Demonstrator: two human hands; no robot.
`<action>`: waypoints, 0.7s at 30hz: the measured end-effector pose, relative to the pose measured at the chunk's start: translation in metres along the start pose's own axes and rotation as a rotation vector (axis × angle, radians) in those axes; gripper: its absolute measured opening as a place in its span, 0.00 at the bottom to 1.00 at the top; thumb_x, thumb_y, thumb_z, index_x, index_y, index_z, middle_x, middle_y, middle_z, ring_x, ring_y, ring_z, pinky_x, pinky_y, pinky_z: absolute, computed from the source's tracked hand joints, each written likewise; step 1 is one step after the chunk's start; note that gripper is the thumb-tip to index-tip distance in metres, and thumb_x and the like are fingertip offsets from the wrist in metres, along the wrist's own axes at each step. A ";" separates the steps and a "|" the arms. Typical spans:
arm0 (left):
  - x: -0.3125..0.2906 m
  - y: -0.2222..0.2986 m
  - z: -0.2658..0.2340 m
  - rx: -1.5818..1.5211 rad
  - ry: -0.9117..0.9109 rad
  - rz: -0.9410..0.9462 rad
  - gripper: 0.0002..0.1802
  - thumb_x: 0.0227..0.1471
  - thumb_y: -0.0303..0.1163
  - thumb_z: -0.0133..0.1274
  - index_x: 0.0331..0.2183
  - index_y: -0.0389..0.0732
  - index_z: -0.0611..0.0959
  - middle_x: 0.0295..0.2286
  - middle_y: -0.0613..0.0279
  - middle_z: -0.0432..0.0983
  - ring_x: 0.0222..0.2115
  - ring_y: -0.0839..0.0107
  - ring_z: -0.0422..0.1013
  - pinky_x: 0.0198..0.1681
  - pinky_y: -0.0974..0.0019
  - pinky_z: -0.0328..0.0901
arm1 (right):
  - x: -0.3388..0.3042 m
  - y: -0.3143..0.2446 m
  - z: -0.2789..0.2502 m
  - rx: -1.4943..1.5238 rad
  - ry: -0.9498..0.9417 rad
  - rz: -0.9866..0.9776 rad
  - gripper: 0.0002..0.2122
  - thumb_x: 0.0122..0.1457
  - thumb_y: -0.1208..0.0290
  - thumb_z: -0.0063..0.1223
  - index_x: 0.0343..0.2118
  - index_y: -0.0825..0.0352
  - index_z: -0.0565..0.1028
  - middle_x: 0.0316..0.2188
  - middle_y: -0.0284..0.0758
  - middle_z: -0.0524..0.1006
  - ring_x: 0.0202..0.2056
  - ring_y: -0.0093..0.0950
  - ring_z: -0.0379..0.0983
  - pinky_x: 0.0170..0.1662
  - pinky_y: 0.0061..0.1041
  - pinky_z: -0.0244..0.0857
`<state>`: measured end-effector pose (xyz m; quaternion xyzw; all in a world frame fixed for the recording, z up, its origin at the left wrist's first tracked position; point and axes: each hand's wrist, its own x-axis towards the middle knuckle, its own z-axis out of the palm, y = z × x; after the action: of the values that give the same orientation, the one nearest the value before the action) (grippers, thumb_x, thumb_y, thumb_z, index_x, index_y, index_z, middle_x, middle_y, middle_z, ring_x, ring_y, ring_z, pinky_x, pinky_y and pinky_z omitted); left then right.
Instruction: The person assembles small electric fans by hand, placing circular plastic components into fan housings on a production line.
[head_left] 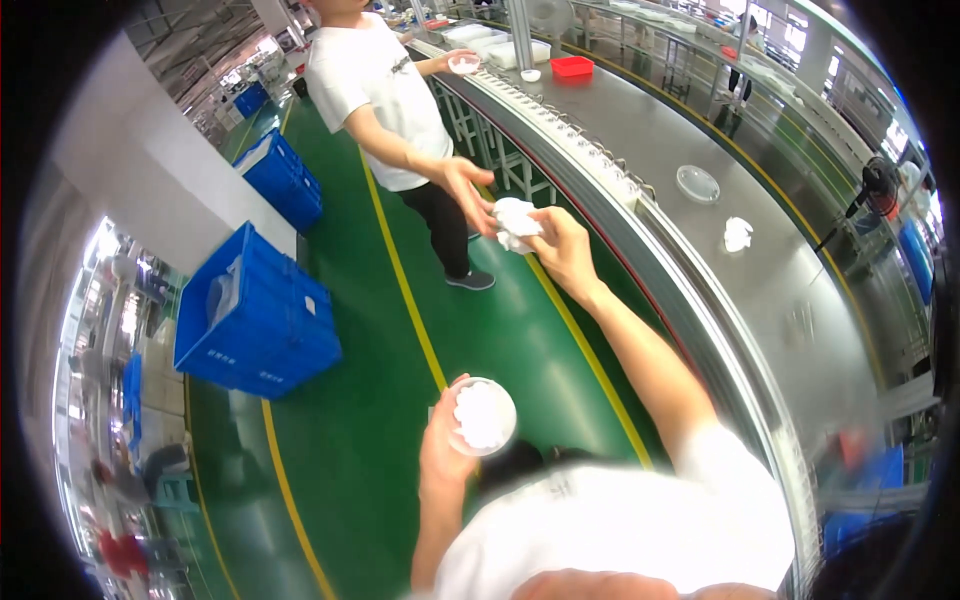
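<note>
Wad [516, 222] — perhaps tissue, steel table [780, 285], green floor [350, 450]

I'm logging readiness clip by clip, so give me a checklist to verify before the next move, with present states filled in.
1. Right hand has the white bundle: ok, pinched at the bundle's right side.
2. Left hand has the round container: ok, held around its left side.
3. White contents inside the container: ok.
4. Co-worker's near hand gripping the bundle: cannot tell; it is at the bundle's left edge.
5. Co-worker's far hand free: not ok, it holds a small white bowl.
6. A free hand for the wearer: not ok, both are occupied.
</note>
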<state>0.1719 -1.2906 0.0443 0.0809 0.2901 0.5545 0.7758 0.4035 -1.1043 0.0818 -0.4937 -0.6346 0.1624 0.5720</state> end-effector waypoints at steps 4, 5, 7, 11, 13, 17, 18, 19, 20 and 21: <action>0.082 0.029 0.014 0.054 -0.042 -0.090 0.18 0.59 0.41 0.43 0.45 0.40 0.72 0.44 0.44 0.69 0.46 0.47 0.67 0.47 0.41 0.65 | 0.062 0.035 0.038 0.007 -0.132 0.015 0.09 0.47 0.81 0.54 0.34 0.71 0.74 0.26 0.40 0.76 0.28 0.27 0.74 0.33 0.24 0.67; 0.101 0.037 0.020 0.090 -0.032 -0.114 0.19 0.59 0.41 0.43 0.46 0.39 0.71 0.45 0.44 0.69 0.46 0.49 0.67 0.48 0.43 0.65 | 0.080 0.045 0.044 -0.062 -0.224 0.076 0.09 0.46 0.82 0.54 0.33 0.71 0.75 0.27 0.40 0.77 0.28 0.29 0.75 0.32 0.24 0.67; 0.140 0.055 0.036 0.098 -0.077 -0.217 0.19 0.59 0.40 0.42 0.46 0.37 0.71 0.45 0.43 0.69 0.47 0.53 0.67 0.50 0.50 0.65 | 0.111 0.060 0.062 -0.297 -0.197 -0.436 0.09 0.46 0.78 0.57 0.34 0.66 0.79 0.35 0.40 0.78 0.37 0.37 0.72 0.38 0.34 0.66; 0.227 0.083 0.071 0.133 -0.140 -0.363 0.18 0.60 0.38 0.40 0.46 0.36 0.70 0.44 0.45 0.70 0.47 0.56 0.67 0.50 0.56 0.65 | 0.154 0.089 0.082 -0.269 -0.254 -0.177 0.14 0.53 0.72 0.54 0.44 0.64 0.75 0.52 0.43 0.67 0.50 0.41 0.63 0.52 0.36 0.59; 0.264 0.095 0.083 0.151 -0.136 -0.377 0.18 0.60 0.38 0.41 0.47 0.36 0.70 0.43 0.48 0.71 0.46 0.59 0.68 0.50 0.56 0.65 | 0.164 0.095 0.057 -0.143 -0.106 -0.066 0.14 0.54 0.70 0.53 0.45 0.65 0.73 0.48 0.42 0.70 0.47 0.38 0.69 0.49 0.32 0.64; 0.332 0.097 0.112 0.256 -0.200 -0.405 0.20 0.60 0.40 0.42 0.48 0.36 0.69 0.41 0.57 0.73 0.44 0.66 0.70 0.48 0.60 0.66 | 0.127 0.088 0.005 -0.079 -0.022 0.414 0.08 0.57 0.72 0.52 0.37 0.68 0.77 0.30 0.35 0.79 0.33 0.21 0.75 0.36 0.20 0.68; 0.346 0.094 0.123 0.290 -0.204 -0.404 0.20 0.60 0.40 0.42 0.48 0.37 0.69 0.41 0.58 0.72 0.44 0.67 0.70 0.48 0.61 0.66 | 0.120 0.084 -0.002 -0.083 -0.018 0.472 0.08 0.56 0.72 0.53 0.38 0.68 0.77 0.30 0.34 0.79 0.30 0.19 0.73 0.34 0.18 0.66; 0.361 0.088 0.133 0.299 -0.203 -0.434 0.20 0.60 0.40 0.42 0.48 0.37 0.69 0.41 0.58 0.72 0.44 0.67 0.70 0.48 0.61 0.66 | 0.114 0.076 -0.010 -0.097 0.004 0.541 0.08 0.56 0.73 0.54 0.37 0.67 0.78 0.30 0.32 0.79 0.27 0.17 0.70 0.31 0.17 0.64; 0.374 0.082 0.143 0.339 -0.223 -0.439 0.20 0.61 0.40 0.41 0.48 0.36 0.69 0.41 0.58 0.72 0.44 0.67 0.70 0.48 0.61 0.66 | 0.110 0.074 -0.016 -0.104 0.027 0.556 0.07 0.55 0.74 0.55 0.36 0.67 0.78 0.29 0.32 0.78 0.26 0.17 0.68 0.31 0.17 0.63; 0.384 0.077 0.153 0.382 -0.243 -0.439 0.20 0.61 0.40 0.41 0.48 0.36 0.69 0.42 0.57 0.72 0.44 0.67 0.70 0.48 0.61 0.66 | 0.107 0.070 -0.019 -0.105 0.049 0.569 0.07 0.54 0.75 0.55 0.36 0.67 0.78 0.29 0.31 0.77 0.25 0.17 0.66 0.30 0.17 0.62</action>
<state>0.2745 -0.8837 0.0655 0.2261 0.3049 0.2954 0.8767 0.4668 -0.9919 0.0939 -0.6847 -0.4642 0.2711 0.4922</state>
